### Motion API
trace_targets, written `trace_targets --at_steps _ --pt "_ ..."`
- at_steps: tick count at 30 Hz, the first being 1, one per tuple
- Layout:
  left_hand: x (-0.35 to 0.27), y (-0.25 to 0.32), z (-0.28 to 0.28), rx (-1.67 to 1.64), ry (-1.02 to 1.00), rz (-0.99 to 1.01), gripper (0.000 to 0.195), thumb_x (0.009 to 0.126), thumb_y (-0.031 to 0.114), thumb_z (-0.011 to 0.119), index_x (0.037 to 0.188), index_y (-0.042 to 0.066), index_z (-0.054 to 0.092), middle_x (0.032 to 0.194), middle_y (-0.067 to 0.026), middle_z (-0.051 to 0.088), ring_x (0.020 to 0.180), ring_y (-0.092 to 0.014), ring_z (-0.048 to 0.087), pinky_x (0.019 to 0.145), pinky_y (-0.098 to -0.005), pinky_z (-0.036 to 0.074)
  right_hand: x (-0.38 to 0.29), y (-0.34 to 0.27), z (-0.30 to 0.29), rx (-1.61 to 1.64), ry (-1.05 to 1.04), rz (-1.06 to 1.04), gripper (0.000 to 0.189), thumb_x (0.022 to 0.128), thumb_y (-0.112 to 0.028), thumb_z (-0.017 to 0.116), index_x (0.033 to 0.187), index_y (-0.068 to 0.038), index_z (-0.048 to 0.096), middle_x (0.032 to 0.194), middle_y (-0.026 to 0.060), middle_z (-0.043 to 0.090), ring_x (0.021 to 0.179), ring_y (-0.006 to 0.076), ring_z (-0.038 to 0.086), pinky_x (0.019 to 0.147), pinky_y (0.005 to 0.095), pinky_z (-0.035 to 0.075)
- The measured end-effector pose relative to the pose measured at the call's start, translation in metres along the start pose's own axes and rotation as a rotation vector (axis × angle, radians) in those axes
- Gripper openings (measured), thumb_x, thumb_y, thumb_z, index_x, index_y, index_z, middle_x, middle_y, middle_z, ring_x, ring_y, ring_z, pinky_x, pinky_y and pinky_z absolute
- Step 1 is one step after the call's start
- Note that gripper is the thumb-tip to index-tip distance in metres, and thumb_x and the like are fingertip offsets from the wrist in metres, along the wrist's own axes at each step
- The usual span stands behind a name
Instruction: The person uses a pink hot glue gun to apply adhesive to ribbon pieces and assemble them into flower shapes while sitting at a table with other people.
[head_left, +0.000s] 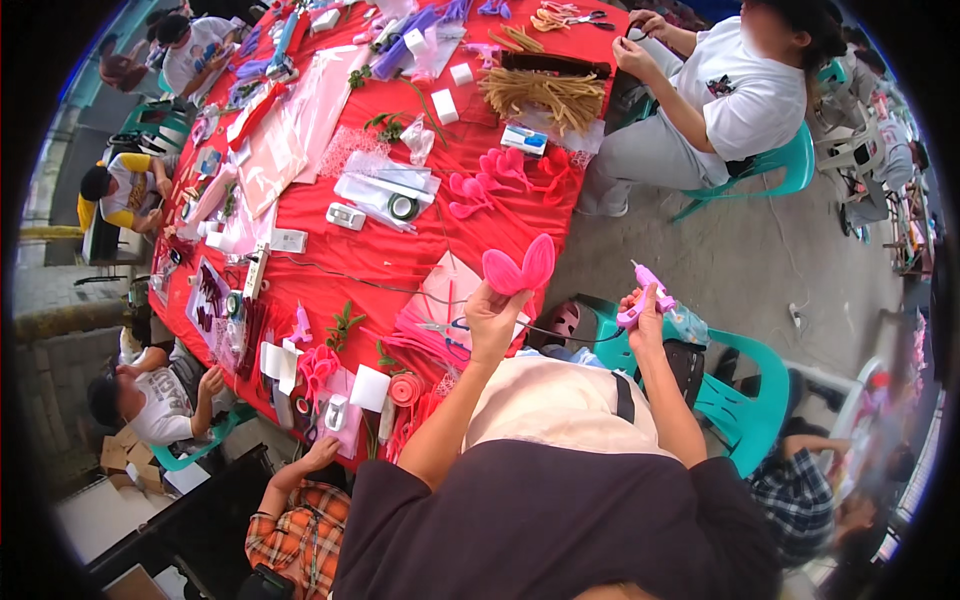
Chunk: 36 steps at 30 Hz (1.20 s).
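My left hand (493, 319), above the near edge of the red-covered table (330, 255), grips two joined pink petals made of fuzzy craft stems (520, 266) by their lower end. To the right, my right hand (642, 319) is closed around a pink-purple hot glue gun (646, 300). The gun's nozzle points up and left, apart from the petals, and a dark cord runs from it toward the table. Scissors with blue handles (456, 346) lie on pink stems (427, 334) beside my left forearm. More pink petal shapes (470, 195) rest farther up the table.
A power strip (256, 271), green tape (403, 206), a pink roll (406, 389) and tan stems (551, 94) are on the table. Green plastic chairs (739, 405) stand at my right. A person (757, 97) sits at the upper right; others sit around the table.
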<state>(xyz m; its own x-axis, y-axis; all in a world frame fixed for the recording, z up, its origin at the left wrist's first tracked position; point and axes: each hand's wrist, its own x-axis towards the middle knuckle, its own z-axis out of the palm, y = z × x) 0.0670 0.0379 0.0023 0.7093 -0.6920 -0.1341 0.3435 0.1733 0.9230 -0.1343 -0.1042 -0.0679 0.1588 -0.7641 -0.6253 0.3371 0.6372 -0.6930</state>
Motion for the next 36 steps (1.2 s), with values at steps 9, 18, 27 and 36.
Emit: trace_targets --at_steps 9,18,27,36 --pt "0.007 -0.008 -0.002 0.002 -0.023 -0.036 0.023 0.071 -0.006 0.059 0.093 -0.003 0.053 0.086 -0.0065 0.059 0.08 -0.012 0.056 0.072 -0.0225 0.044 -0.018 -0.002 0.003 -0.061 -0.065 -0.006 0.04 0.075 -0.041 0.058 0.084 -0.004 0.045 0.067 0.0012 0.046 0.054 0.0106 0.048 0.05 0.0248 0.043" --pt "0.027 -0.028 0.007 -0.167 0.013 -0.207 0.015 0.077 0.0 0.055 0.091 -0.003 0.051 0.082 -0.007 0.058 0.073 -0.012 0.057 0.069 -0.0237 0.046 -0.029 -0.004 0.011 -0.107 -0.189 -0.073 0.036 0.077 -0.037 0.056 0.086 -0.004 0.045 0.069 0.0012 0.047 0.058 0.0092 0.05 0.052 0.0244 0.044" --pt "0.049 -0.097 -0.028 -0.019 -0.013 -0.275 0.01 0.076 -0.004 0.052 0.086 -0.002 0.052 0.074 -0.0092 0.059 0.063 -0.013 0.057 0.061 -0.0247 0.048 -0.017 0.006 -0.002 -0.046 -0.249 -0.048 0.037 0.077 -0.038 0.055 0.089 -0.005 0.046 0.075 0.0036 0.052 0.067 0.0146 0.056 0.061 0.027 0.048" --pt "0.104 -0.189 -0.065 0.323 0.14 -0.271 0.009 0.07 -0.005 0.056 0.078 -0.001 0.053 0.064 -0.0073 0.058 0.053 -0.012 0.055 0.047 -0.0231 0.044 -0.027 0.01 0.003 -0.184 -0.238 0.091 0.04 0.074 -0.045 0.053 0.087 -0.007 0.05 0.083 0.0059 0.054 0.079 0.0177 0.055 0.072 0.0321 0.046"
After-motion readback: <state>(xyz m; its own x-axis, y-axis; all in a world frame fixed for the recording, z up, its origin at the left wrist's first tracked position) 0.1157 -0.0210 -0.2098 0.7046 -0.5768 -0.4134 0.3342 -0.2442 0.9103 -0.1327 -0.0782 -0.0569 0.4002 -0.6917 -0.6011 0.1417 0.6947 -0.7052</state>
